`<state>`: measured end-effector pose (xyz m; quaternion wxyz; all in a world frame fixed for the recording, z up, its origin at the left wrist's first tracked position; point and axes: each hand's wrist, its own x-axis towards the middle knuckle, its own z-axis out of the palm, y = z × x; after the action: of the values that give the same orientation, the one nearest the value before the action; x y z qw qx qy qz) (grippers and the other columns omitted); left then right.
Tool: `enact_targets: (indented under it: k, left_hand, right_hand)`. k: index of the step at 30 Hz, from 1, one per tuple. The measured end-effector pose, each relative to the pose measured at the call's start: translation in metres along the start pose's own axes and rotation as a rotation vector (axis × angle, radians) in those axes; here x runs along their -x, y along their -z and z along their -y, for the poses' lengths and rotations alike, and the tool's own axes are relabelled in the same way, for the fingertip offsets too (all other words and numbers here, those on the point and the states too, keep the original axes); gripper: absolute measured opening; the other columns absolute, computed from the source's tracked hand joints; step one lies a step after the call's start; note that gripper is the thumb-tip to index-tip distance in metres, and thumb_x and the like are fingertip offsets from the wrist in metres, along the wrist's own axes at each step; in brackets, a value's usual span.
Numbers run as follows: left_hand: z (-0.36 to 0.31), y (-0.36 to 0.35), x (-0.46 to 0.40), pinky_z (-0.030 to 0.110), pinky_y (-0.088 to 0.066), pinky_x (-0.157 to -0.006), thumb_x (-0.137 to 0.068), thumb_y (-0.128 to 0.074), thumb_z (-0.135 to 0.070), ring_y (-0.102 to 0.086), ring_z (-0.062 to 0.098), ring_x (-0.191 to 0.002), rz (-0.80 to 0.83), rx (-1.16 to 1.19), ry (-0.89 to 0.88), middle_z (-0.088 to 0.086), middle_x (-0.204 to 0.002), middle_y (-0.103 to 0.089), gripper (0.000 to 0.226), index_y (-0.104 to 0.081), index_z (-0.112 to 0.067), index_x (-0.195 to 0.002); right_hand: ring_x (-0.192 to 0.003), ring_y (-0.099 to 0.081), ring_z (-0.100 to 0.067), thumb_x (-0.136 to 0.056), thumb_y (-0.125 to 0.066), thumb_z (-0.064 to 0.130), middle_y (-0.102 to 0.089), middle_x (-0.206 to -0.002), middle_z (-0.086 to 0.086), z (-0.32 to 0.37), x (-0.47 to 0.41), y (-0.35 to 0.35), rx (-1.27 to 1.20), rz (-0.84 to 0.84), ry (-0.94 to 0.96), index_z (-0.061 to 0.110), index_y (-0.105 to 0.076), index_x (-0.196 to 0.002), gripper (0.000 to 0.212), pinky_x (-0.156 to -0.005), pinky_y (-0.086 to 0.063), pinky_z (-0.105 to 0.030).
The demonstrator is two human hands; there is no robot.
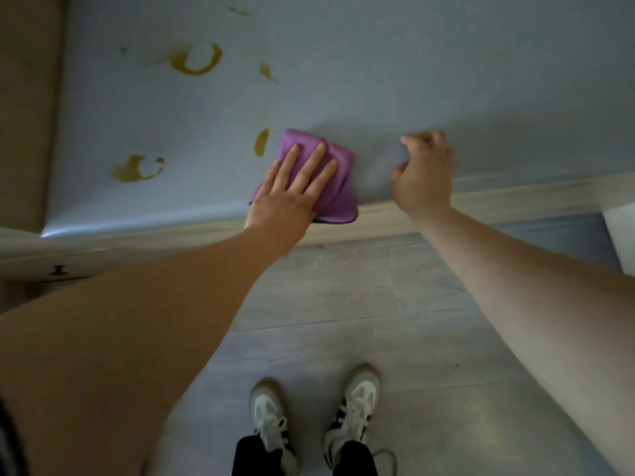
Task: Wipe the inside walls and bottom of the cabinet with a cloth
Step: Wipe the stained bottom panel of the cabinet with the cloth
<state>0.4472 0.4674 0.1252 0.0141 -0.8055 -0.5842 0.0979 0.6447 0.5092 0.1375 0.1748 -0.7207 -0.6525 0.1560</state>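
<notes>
From my remote seat I watch the left hand (292, 187) press flat, fingers straight and spread, on a folded purple microfibre cloth (330, 180) that lies on the pale grey-blue lined bottom of the cabinet (378, 80), close to its light wooden front lip (498, 197). The right hand (424, 173) hovers just beside the cloth with fingers loosely curled; it appears to hold nothing, though its fingertips are turned away from me.

I judge the wiping to be at an early stage. Several mustard-yellow ring and smear stains (199, 60) remain on the cabinet bottom: one sliver sits just left of the cloth, another ring lies nearer the left side, and more are farther back. The stretch to the right of the cloth looks clean, but the dim light makes that hard to confirm.

The beige left inner wall (27, 115) shows only as a strip. The back wall, right wall and top are cut off, so I cannot say whether they have been wiped. Below, grey wood-look floorboards (343, 304) and a pair of white trainers with dark stripes (312, 410) fill the frame.
</notes>
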Motion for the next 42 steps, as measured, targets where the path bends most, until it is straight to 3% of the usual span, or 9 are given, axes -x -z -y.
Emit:
enact_targets:
  k: [3,9,15,18,26,32,36,42]
  left_hand:
    - [0.022,0.005,0.006,0.038,0.006,-0.117,-0.096,-0.039,-0.047,0.015,0.028,-0.145,0.117,0.067,0.051,-0.004,-0.157,0.02,0.078,0.017,-0.029,-0.147]
    - [0.03,0.016,-0.054,0.042,0.005,-0.117,-0.098,-0.028,-0.05,0.015,0.031,-0.144,0.198,0.302,0.205,-0.004,-0.156,0.021,0.069,0.012,-0.028,-0.15]
    - [0.018,0.012,-0.013,0.043,0.006,-0.117,-0.097,-0.032,-0.046,0.016,0.033,-0.144,0.135,0.273,0.205,0.0,-0.157,0.02,0.071,0.011,-0.027,-0.15]
    - [0.022,0.01,-0.008,0.042,0.009,-0.117,-0.098,-0.03,-0.048,0.02,0.03,-0.143,0.184,0.271,0.2,-0.004,-0.155,0.025,0.07,0.016,-0.03,-0.148]
    - [0.045,0.021,-0.096,0.043,0.009,-0.116,-0.098,-0.03,-0.048,0.02,0.029,-0.143,0.22,0.387,0.382,-0.007,-0.155,0.024,0.068,0.012,-0.033,-0.149]
    - [0.035,0.02,-0.076,0.042,0.008,-0.116,-0.099,-0.027,-0.048,0.017,0.031,-0.143,0.148,0.345,0.359,-0.004,-0.157,0.021,0.066,0.011,-0.031,-0.149]
    - [0.025,0.022,-0.054,0.04,0.012,-0.115,-0.1,-0.024,-0.047,0.022,0.029,-0.142,0.2,0.345,0.318,-0.005,-0.155,0.025,0.064,0.015,-0.032,-0.148]
    - [0.05,0.019,-0.094,0.04,0.01,-0.117,-0.098,-0.022,-0.051,0.022,0.024,-0.143,0.216,0.356,0.346,-0.009,-0.154,0.027,0.065,0.017,-0.035,-0.147]
  right_hand:
    - [-0.12,-0.037,-0.032,-0.088,-0.041,0.002,-0.041,-0.135,-0.01,0.011,0.002,-0.009,0.025,0.002,-0.034,0.016,-0.052,-0.131,0.046,-0.099,-0.023,-0.025]
    - [-0.116,-0.039,-0.032,-0.086,-0.045,0.002,-0.043,-0.131,-0.008,0.026,0.004,-0.018,0.064,0.015,0.04,0.016,-0.056,-0.125,0.042,-0.094,-0.025,-0.023]
    - [-0.117,-0.039,-0.032,-0.088,-0.045,0.002,-0.044,-0.132,-0.008,0.034,0.002,-0.017,0.072,0.089,0.103,0.017,-0.055,-0.129,0.045,-0.099,-0.03,-0.031]
    - [-0.119,-0.038,-0.033,-0.087,-0.047,0.004,-0.043,-0.134,-0.009,0.046,-0.01,-0.02,0.081,0.128,0.157,0.017,-0.054,-0.13,0.045,-0.099,-0.033,-0.036]
    - [-0.109,-0.043,-0.033,-0.088,-0.051,0.016,-0.048,-0.118,-0.01,0.051,-0.044,-0.028,0.084,0.083,0.17,0.016,-0.059,-0.109,0.023,-0.089,-0.032,-0.035]
    - [-0.115,-0.04,-0.032,-0.088,-0.054,0.018,-0.045,-0.124,-0.009,0.057,-0.056,-0.025,0.053,0.086,0.159,0.018,-0.056,-0.115,0.027,-0.089,-0.035,-0.037]
    - [-0.117,-0.039,-0.034,-0.087,-0.055,0.013,-0.044,-0.128,-0.01,0.06,-0.074,-0.021,0.055,0.156,0.173,0.017,-0.057,-0.12,0.033,-0.093,-0.034,-0.04]
    - [-0.117,-0.039,-0.032,-0.09,-0.052,0.014,-0.045,-0.127,-0.009,0.068,-0.087,-0.026,0.057,0.162,0.187,0.018,-0.057,-0.121,0.032,-0.091,-0.034,-0.04]
